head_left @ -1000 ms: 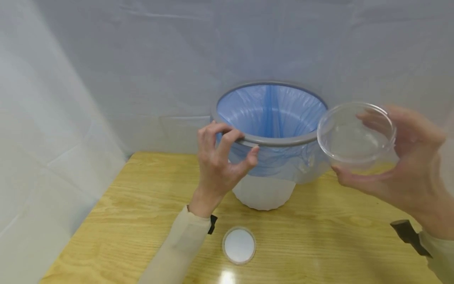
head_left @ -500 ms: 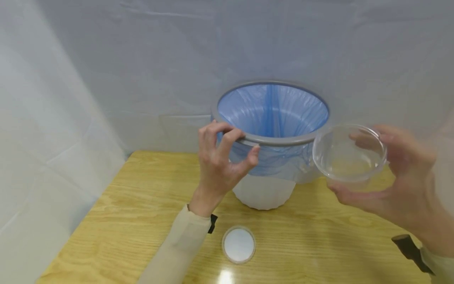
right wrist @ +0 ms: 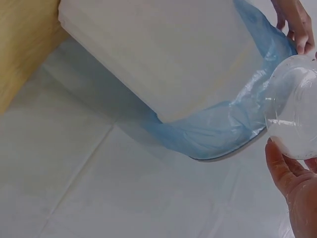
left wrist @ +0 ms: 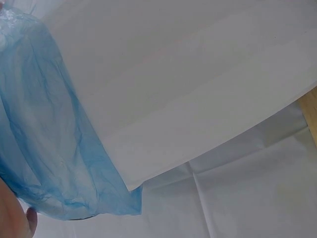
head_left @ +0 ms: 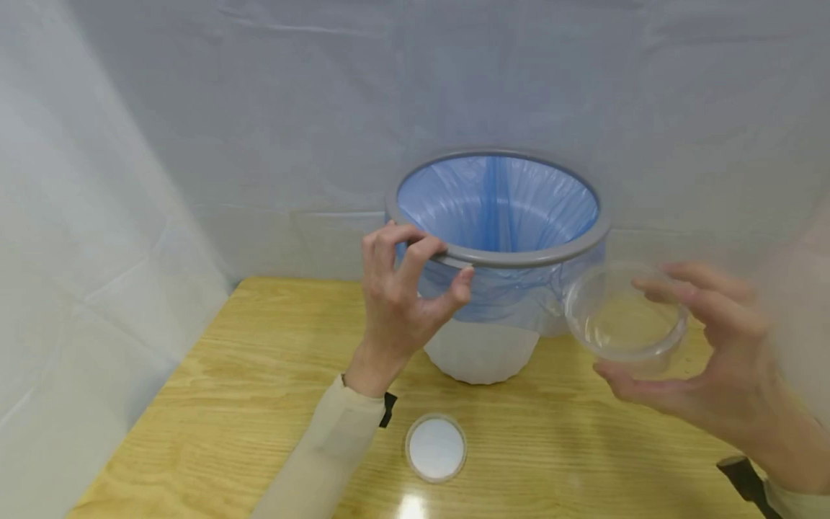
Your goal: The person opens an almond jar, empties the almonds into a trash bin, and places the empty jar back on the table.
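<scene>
A white trash can [head_left: 483, 353] stands on the wooden table, its grey rim pressing down a blue plastic liner [head_left: 499, 202]. My left hand [head_left: 405, 295] grips the near left part of that rim, fingertips over the top and thumb on the outside. To the right of the can, my right hand [head_left: 726, 346] holds a clear plastic bowl [head_left: 622, 317] between thumb and fingers, its mouth tilted towards the head camera. I see nothing inside the bowl. In the right wrist view the bowl [right wrist: 292, 109] overlaps the liner's edge; contact cannot be told.
A small round white piece with a pale rim [head_left: 437, 448] lies on the table [head_left: 292, 360] in front of the can. Pale sheeting [head_left: 227, 130] hangs behind and along the left side. The table's left edge runs diagonally.
My right hand has lowered the clear bowl and brought it slightly left, beside the can. The left hand has stayed on the rim.
</scene>
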Demonstrator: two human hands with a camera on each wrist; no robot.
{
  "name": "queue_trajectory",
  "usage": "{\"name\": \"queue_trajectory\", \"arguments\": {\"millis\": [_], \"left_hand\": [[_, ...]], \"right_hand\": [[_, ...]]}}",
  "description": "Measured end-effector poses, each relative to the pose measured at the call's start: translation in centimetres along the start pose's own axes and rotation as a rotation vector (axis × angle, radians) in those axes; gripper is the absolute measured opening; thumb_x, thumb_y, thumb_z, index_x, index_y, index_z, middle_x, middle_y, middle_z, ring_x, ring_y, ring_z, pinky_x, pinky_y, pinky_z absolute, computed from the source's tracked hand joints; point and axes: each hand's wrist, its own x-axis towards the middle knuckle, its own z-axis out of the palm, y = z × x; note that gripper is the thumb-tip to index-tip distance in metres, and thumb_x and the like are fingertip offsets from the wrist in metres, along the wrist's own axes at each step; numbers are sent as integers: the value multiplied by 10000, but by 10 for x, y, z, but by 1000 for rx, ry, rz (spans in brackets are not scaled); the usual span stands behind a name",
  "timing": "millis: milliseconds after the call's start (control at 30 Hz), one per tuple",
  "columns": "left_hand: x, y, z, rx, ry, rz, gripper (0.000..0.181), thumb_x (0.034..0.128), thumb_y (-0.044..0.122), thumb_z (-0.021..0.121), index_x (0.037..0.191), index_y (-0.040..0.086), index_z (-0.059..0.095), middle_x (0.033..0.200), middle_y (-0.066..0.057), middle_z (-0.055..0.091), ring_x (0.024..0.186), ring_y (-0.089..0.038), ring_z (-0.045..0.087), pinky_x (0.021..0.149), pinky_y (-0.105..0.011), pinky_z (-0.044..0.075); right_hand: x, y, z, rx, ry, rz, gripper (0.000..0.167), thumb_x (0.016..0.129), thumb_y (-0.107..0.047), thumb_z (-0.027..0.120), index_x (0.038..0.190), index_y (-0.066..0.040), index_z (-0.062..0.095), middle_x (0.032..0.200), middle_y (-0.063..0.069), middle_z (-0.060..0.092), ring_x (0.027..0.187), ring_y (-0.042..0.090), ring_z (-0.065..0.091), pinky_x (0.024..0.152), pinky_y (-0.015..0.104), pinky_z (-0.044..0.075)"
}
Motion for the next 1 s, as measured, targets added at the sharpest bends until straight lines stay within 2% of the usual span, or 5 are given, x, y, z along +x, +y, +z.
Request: {"name": "queue_trajectory", "arguments": {"millis": [167,367,533,800,1000], "left_hand": [[-1,0,0,-2,-2,-1,351,937,387,683,1001,51,604,998,-166,544,912,-353,491,814,-493,434],[-1,0,-1,-5,3,-3,350,933,384,687,999,50,607,999,-165,545,911,-355,488,818,-492,439],[0,-1,-1,1,5,-5,348,929,382,690,997,51,606,999,-163,549,911,-355,488,819,-488,444],[0,-3,-1,3,2,-7,349,928,383,692,997,51,607,997,-162,549,914,-358,491,820,-492,442],[0,-4,-2,8,-3,-12,346,930,381,691,997,52,606,1001,-163,549,917,-362,490,825,-495,446]], "right_hand": [[-11,0,1,-43,-19,-8,818,776,-623,784,1018,147,655,1114,255,625,1252,67,515,1053,137,409],[-19,3,8,-16,26,-85,771,814,-561,779,1102,129,594,1121,237,633,1246,95,552,1104,178,417],[-22,2,12,-30,38,-141,728,857,-542,742,1144,95,536,1210,213,611,1250,111,552,1121,182,412],[-32,5,14,6,29,-179,695,866,-499,753,1136,92,509,1167,235,622,1266,159,571,1117,195,426],[-32,-1,14,33,-11,-167,670,884,-493,740,1157,80,524,1213,154,648,1307,98,541,1108,158,411]]}}
